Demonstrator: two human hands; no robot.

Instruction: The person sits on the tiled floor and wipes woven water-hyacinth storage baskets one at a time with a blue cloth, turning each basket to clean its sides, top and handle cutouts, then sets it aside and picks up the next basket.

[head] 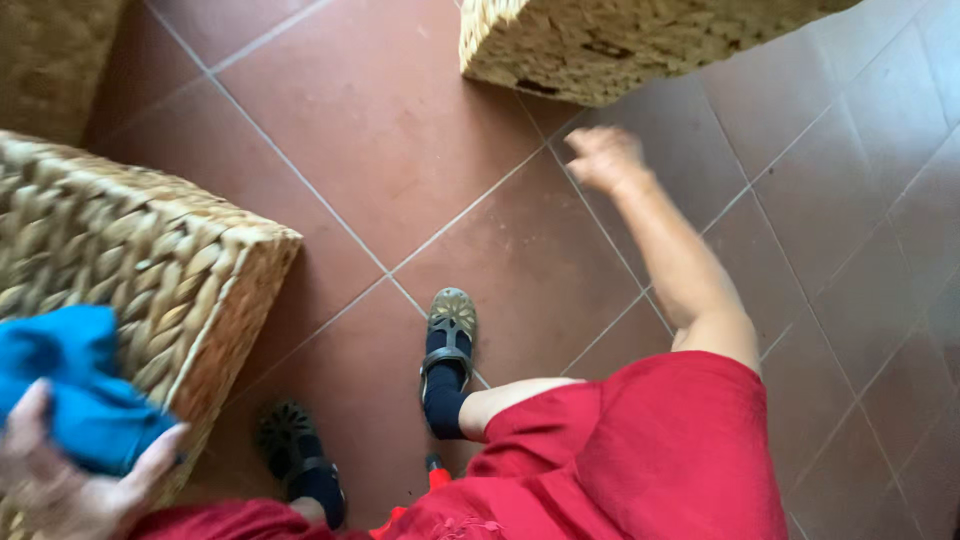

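Head view is looking straight down at you standing on the floor, which is laid with red-brown tiles. Your left hand is sitting at the lower left, its fingers curling around a blue cloth and gripping it. That cloth is lying over the top of the woven basket, near the basket's front corner, and your hand is touching the basket's rim there. Your right hand is reaching out well away from the basket, over the tiles, just below a second woven basket at the top edge. It is blurred, holding nothing, and you cannot tell whether its fingers are spread or curled. You are wearing a red garment, dark socks and sandals; one sandal is planted just right of the basket, the other right beside the basket's lower corner.
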